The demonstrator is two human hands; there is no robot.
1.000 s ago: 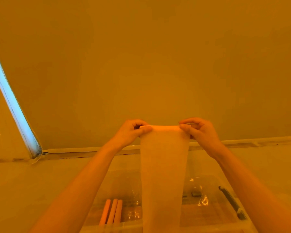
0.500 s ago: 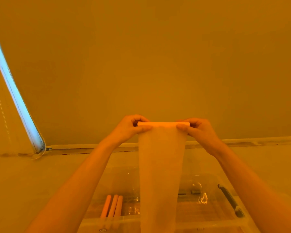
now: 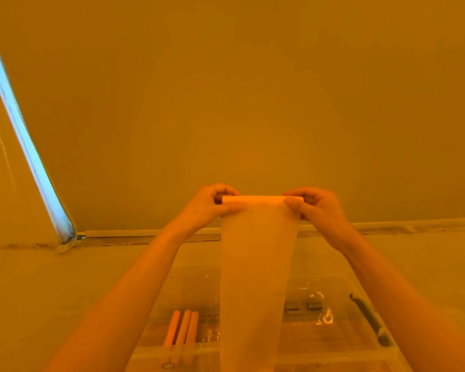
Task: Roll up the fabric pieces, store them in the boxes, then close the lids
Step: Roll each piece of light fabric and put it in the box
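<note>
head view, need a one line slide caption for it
Left hand and right hand roll a sheer fabric strip above a clear plastic box holding three rolled fabric pieces.

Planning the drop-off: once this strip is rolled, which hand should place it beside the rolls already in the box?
Probably the left hand: the three finished fabric rolls lie in the clear plastic box under the left forearm. The right hand would have to cross over.

The place looks like a plain room in a home or a simple work room; which one cannot be told. A bare, smooth wall [image 3: 253,89] fills most of the view, and a low skirting board [image 3: 145,233] runs along its foot. At the left a window blind with a bead chain [image 3: 0,135] lets through a bright blue strip of daylight [image 3: 19,124]. Everything has an orange tint. Below stands a clear plastic storage box [image 3: 333,353].
</note>
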